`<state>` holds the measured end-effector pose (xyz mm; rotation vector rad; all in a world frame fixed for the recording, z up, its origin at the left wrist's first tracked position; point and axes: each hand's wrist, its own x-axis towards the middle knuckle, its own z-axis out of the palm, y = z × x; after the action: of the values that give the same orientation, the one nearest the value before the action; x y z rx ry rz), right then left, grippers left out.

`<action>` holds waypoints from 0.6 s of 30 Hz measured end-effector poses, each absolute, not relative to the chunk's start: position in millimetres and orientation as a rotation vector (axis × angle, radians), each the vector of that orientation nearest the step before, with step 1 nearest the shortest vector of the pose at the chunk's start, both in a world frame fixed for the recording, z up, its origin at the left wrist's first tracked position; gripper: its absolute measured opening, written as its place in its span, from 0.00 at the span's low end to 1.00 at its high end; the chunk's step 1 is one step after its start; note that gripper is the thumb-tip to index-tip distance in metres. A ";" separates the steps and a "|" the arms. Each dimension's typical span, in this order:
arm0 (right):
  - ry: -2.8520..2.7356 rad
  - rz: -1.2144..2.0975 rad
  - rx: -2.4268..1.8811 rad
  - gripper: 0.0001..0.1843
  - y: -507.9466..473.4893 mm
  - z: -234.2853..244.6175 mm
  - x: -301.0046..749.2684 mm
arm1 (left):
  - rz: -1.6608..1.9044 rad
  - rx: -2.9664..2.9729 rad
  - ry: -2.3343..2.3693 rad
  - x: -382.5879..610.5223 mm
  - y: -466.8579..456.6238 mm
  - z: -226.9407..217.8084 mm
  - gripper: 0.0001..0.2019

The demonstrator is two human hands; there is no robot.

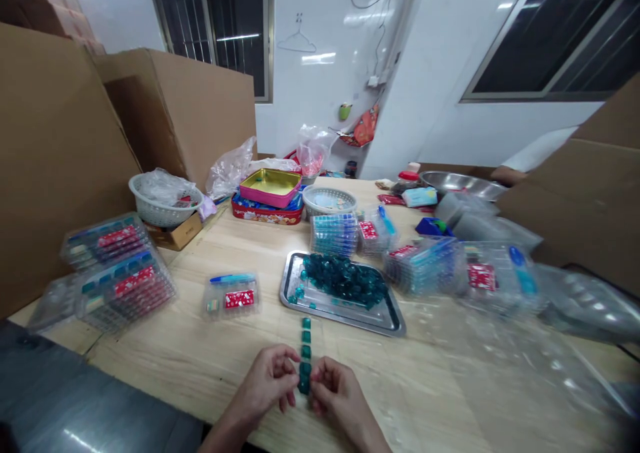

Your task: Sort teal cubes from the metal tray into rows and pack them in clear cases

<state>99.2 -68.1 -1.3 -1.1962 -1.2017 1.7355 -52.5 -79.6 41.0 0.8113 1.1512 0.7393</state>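
Observation:
Teal translucent blocks (pixel 306 351) stand in a short column on the table in front of me, with a faint clear plastic edge beside them. My left hand (pixel 270 381) is at the left side of the nearest blocks, fingers curled but thumb and forefinger apart. On the other side, my right hand (pixel 339 393) has its fingers pinched together against the near end of the column. What lies between those fingertips is hidden. Just beyond, a metal tray (pixel 345 314) bears a heap of teal pieces (pixel 345 280).
A clear pack with a blue pen and red card (pixel 239 298) lies left of the tray. Stacked packs (pixel 125 286) stand far left, others (pixel 425 263) right. Behind are a pink tin (pixel 270 190), a white basket (pixel 330 200) and cardboard boxes (pixel 200 106). Another person's arm (pixel 510 174) shows at right.

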 end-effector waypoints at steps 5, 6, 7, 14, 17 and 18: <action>-1.337 1.577 -1.329 0.06 -73.9 -14.1 101.6 | 0.687 0.927 1.314 -43.0 -82.5 20.7 0.17; -1.413 1.494 -1.368 0.05 -74.2 -15.0 101.8 | 0.692 0.978 1.365 -41.7 -82.2 17.8 0.13; -1.509 1.391 -1.409 0.03 -74.3 -15.1 102.0 | 0.694 1.034 1.409 -40.6 -81.9 15.6 0.09; -2.070 0.801 -1.552 0.08 -74.7 -6.9 104.2 | 0.650 1.319 1.600 -34.9 -85.3 20.6 0.08; -2.133 0.741 -1.487 0.10 -73.4 -0.3 107.8 | 0.657 1.393 1.616 -33.6 -89.5 23.2 0.10; -2.126 0.735 -1.450 0.11 -72.4 2.7 108.9 | 0.668 1.424 1.625 -33.4 -91.2 21.8 0.11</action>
<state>108.9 -72.4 2.7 -1.4504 -2.1255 0.7351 -33.4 -91.2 21.8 1.4243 1.6251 0.6684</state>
